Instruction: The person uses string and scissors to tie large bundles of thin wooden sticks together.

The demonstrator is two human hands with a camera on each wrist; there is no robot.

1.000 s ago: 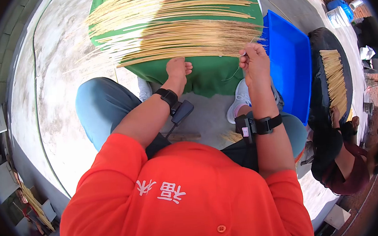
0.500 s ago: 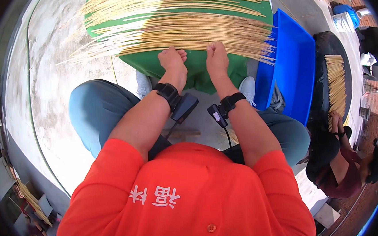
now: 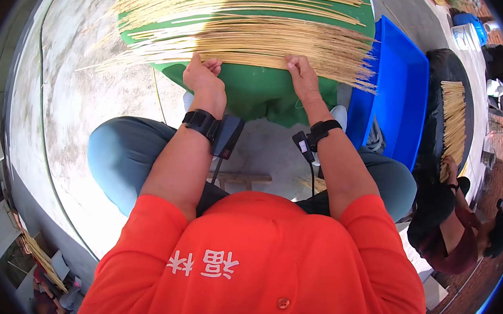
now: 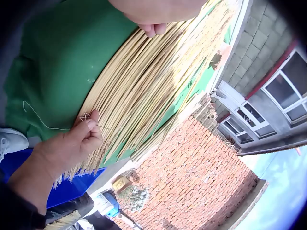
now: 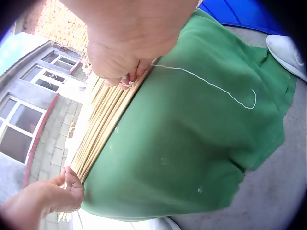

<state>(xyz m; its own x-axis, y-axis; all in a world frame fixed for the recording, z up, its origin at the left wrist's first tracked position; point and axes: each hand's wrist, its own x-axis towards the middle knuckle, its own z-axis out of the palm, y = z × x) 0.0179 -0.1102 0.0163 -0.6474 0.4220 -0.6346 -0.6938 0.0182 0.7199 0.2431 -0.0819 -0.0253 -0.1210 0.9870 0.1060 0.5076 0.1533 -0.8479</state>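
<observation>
Long, thin straw-coloured stalks lie side by side in a dense layer on a green cloth. My left hand grips the near edge of the layer, fingers curled, toward the left end. Farther right along that edge, my right hand pinches a thin needle between thumb and forefinger, over the stalks. White thread trails from the right hand across the cloth, and a loop of it shows by the fingertips in the left wrist view. The left palm is hidden.
A blue tub stands right of the cloth. Another person works at the far right beside a pile of stalks. My knees flank the cloth's near side, and a low wooden piece lies on the ground between them.
My right hand has come leftward from beside the tub to the near edge of the stalks. My left hand has shifted slightly left and up along that edge.
</observation>
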